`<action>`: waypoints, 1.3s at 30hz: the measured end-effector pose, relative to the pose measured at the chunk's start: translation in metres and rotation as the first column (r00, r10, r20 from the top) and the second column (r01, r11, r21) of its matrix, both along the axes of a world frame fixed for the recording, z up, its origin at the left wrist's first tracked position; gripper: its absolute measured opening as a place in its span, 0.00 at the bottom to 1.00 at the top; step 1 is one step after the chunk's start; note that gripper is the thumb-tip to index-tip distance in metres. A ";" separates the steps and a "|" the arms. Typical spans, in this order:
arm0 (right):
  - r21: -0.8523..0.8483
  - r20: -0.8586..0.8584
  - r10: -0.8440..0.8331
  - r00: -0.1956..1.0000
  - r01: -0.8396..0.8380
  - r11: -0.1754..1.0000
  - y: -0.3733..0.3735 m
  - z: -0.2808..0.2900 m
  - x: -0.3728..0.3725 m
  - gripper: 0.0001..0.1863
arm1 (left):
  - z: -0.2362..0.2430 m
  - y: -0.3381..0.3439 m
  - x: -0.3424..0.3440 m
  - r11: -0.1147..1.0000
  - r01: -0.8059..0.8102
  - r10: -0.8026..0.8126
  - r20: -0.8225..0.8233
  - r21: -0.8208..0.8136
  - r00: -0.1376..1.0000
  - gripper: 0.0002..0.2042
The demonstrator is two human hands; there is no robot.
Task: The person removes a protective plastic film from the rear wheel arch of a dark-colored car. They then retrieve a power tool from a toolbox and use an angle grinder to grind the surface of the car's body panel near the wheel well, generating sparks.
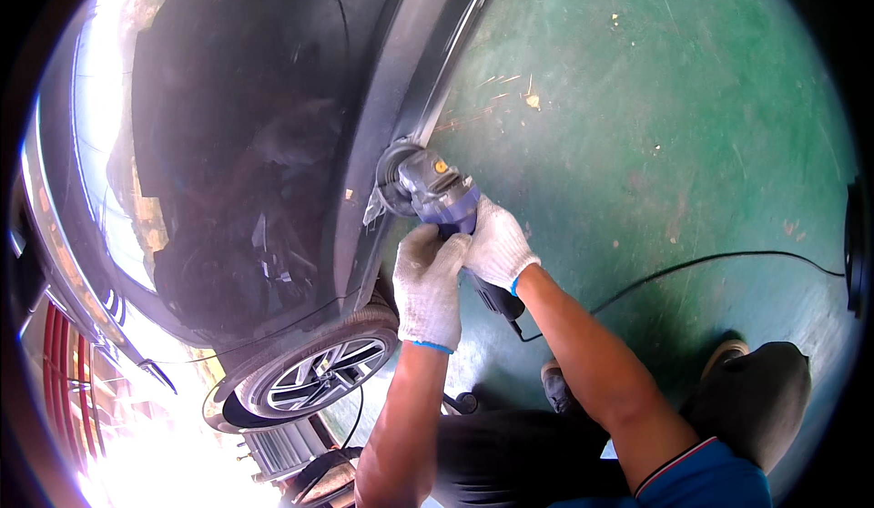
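An angle grinder with a dark blue-grey head is gripped by both my hands, in white knit gloves with blue cuffs. My left hand is closed at the near side of its body, thumb showing. On the other side, my right hand wraps round the body, its fingers mostly hidden. The grinder's disc stands on edge against the lower sill of a dark car. A bare, scuffed patch shows beside the disc. Below my right wrist sticks out the grinder's black rear end.
A black power cord runs from the grinder across the green floor to the right. The car's wheel is close to my left forearm. My knee and shoes are at the lower right. Small debris dots the floor.
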State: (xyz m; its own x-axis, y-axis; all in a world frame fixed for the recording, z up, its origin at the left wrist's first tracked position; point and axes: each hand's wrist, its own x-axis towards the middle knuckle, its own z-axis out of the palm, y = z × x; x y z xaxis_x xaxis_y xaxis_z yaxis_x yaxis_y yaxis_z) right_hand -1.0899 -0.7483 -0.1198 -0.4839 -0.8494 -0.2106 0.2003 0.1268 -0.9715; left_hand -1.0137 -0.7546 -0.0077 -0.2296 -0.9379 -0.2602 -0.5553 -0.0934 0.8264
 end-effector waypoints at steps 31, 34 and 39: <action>0.088 -0.117 0.026 0.993 -0.016 0.996 0.003 0.007 -0.003 0.30 | -0.005 -0.006 -0.001 0.998 -0.012 0.015 -0.054 0.058 0.998 0.21; 0.081 -0.146 0.011 0.989 0.001 0.997 0.002 0.002 -0.013 0.29 | -0.005 -0.004 -0.005 0.999 0.042 -0.040 -0.053 0.031 0.998 0.20; 0.174 -0.182 0.129 0.975 -0.098 0.980 0.008 0.012 -0.010 0.28 | -0.003 -0.007 -0.002 0.988 -0.075 0.074 0.012 0.138 0.997 0.20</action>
